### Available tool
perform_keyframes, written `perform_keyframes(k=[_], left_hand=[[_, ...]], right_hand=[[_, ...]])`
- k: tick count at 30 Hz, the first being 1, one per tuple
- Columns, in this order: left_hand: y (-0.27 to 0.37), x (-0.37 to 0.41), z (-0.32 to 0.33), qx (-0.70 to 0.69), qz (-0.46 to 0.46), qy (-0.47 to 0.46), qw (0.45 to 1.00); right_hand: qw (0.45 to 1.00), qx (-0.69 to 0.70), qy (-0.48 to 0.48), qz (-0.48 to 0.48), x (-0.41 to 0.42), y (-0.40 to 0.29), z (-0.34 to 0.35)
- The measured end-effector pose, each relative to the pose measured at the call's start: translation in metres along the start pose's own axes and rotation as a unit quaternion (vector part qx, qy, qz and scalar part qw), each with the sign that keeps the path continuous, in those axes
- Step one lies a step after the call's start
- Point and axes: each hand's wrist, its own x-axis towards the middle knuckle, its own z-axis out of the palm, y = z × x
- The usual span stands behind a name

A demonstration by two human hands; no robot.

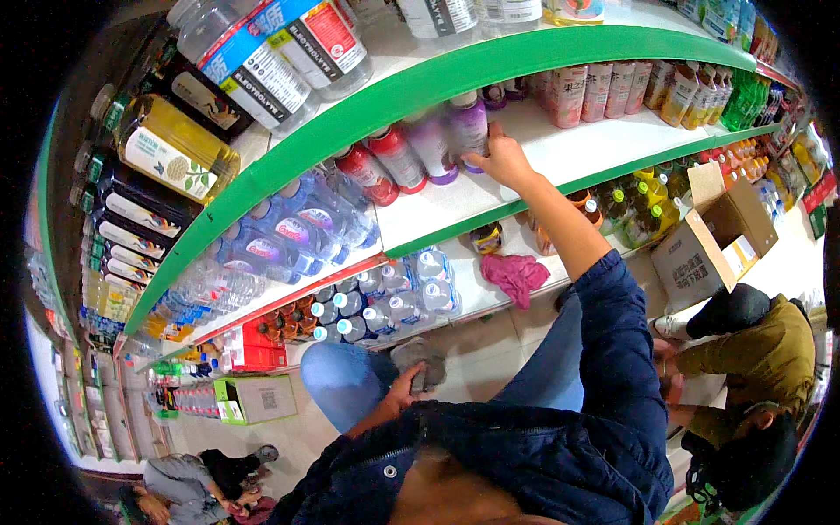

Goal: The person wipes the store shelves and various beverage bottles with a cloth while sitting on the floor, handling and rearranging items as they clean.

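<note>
My right hand (504, 157) reaches onto the middle shelf, with its thumb and fingers around a purple-labelled bottle (470, 128). Another purple-labelled bottle (431, 149) stands just left of it, then two red-labelled bottles (398, 159). Low beside my bent knee, my left hand (401, 388) is at a grey, soft-looking item (423, 359); whether it is a cloth or a shoe I cannot tell, nor how firmly the hand grips it. A crumpled pink cloth (515, 274) lies on the bottom shelf, near a dark jar-like container with a yellow label (486, 237).
The green shelf edge (420, 85) curves above my right hand. Pink-labelled bottles (569, 98) stand farther right, clear water bottles (292, 230) to the left. An open carton (689, 262) stands at right beside a crouching person (761, 354); another person (187, 485) is at lower left.
</note>
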Motion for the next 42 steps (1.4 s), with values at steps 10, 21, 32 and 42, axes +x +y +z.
perform_keyframes(k=[10,21,32,42], left_hand=[[-0.062,0.011,-0.003,-0.187,-0.071,-0.049,0.979],[-0.036,0.016,0.001,-0.507,-0.249,0.053,0.824],[-0.060,0.012,-0.006,-0.568,-0.244,-0.044,0.785],[0.026,0.011,0.015,-0.319,-0.195,0.027,0.927]], right_hand=[[0.998,0.009,0.016,-0.057,-0.002,0.006,0.008],[0.997,-0.040,0.056,0.046,0.054,0.066,-0.010],[0.998,-0.044,0.018,0.033,0.089,0.073,0.001],[0.995,0.030,0.091,0.031,0.114,0.065,0.052]])
